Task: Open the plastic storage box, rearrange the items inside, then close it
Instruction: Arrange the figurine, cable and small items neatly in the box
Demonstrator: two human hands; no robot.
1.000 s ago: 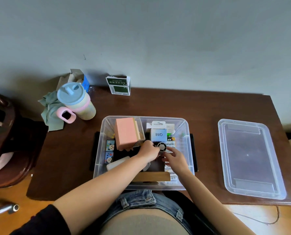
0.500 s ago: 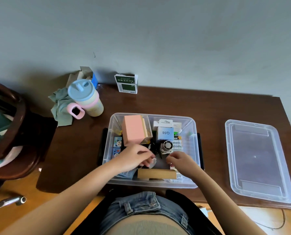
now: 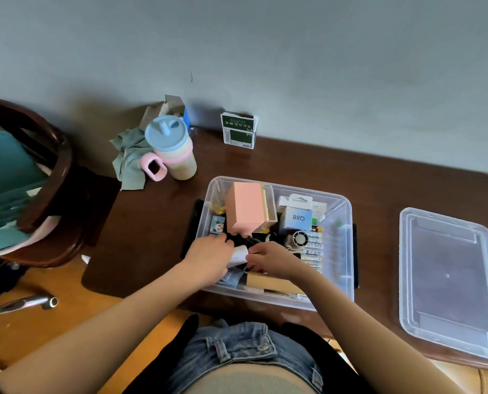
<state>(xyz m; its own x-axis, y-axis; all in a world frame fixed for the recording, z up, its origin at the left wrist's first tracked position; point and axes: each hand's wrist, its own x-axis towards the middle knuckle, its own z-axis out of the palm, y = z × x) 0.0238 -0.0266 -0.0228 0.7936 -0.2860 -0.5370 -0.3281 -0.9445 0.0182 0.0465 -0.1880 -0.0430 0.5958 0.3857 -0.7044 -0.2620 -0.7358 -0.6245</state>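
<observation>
The clear plastic storage box stands open on the brown desk, packed with small items. Its lid lies flat on the desk to the right. Both my hands are inside the box at its near left. My left hand and my right hand meet at a small white object and both grip it. Behind them stand a pink box, a white and blue box marked Q88, a small round fan and a row of batteries. A tan flat piece lies along the near wall.
A pastel cup with a blue lid and a green cloth sit at the desk's back left. A green and white carton stands by the wall. A dark wooden chair is at the left.
Both hands have moved toward the near left of the box and come together on the white object. The round fan, touched a second ago, lies free. The camera has swung left.
</observation>
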